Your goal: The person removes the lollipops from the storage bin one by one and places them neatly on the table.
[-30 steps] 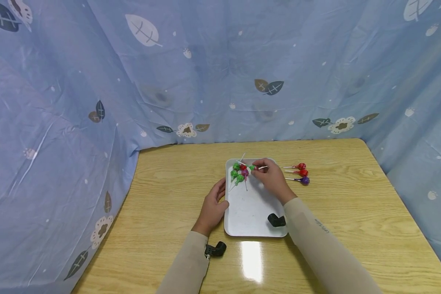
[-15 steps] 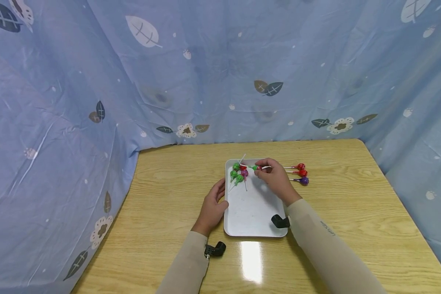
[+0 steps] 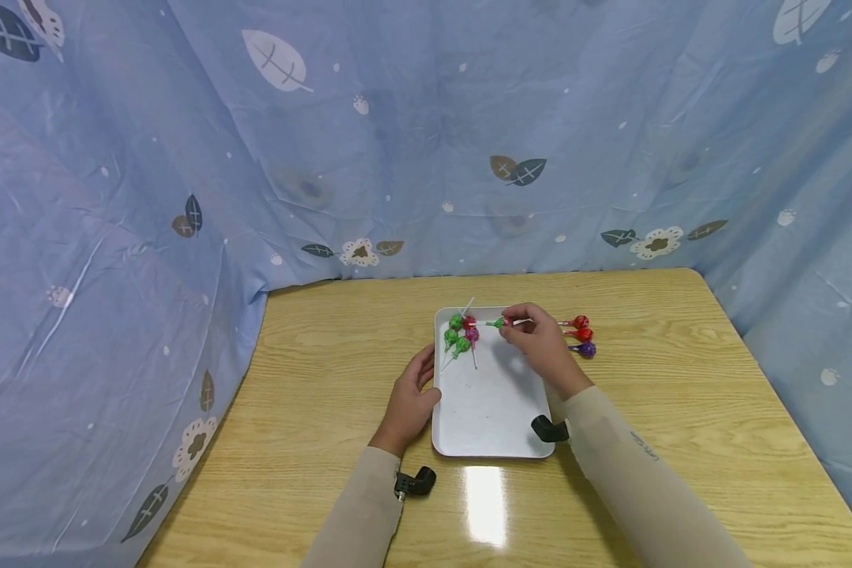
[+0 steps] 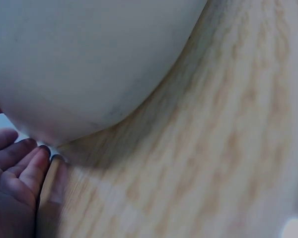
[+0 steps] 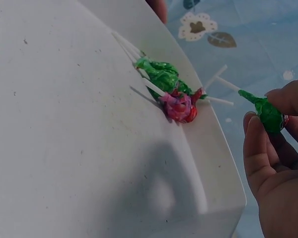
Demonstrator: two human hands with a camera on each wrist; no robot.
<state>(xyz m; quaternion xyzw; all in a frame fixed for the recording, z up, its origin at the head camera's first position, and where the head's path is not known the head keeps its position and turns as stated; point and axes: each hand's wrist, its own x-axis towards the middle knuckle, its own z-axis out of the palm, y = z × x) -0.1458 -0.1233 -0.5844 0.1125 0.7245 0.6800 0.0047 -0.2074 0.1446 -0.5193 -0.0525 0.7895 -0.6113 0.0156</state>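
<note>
In the head view my right hand [image 3: 539, 339] pinches a green lollipop [image 3: 500, 322] above the far part of a white tray [image 3: 493, 410]. Its white stick points left; red wrapper shows beside it, and another white stick points right. The right wrist view shows thumb and fingertips on the green wrapper [image 5: 269, 115], with a bit of red behind. Along the tray's left side lies my left hand [image 3: 409, 402], fingertips touching the outer wall and thumb at the rim. Green lollipops [image 3: 461, 345], a red one [image 3: 470, 322] and a pink-purple one [image 3: 472, 335] lie in the tray's far left corner.
Right of the tray, two red lollipops [image 3: 584, 334] and a purple one [image 3: 588, 349] lie in a column on the wooden table [image 3: 341, 339], sticks pointing left. A blue patterned curtain [image 3: 412, 158] hangs behind and at both sides.
My right hand has moved a little to the right, carrying the green lollipop away from those in the tray's corner. The left hand and the tray stay in place.
</note>
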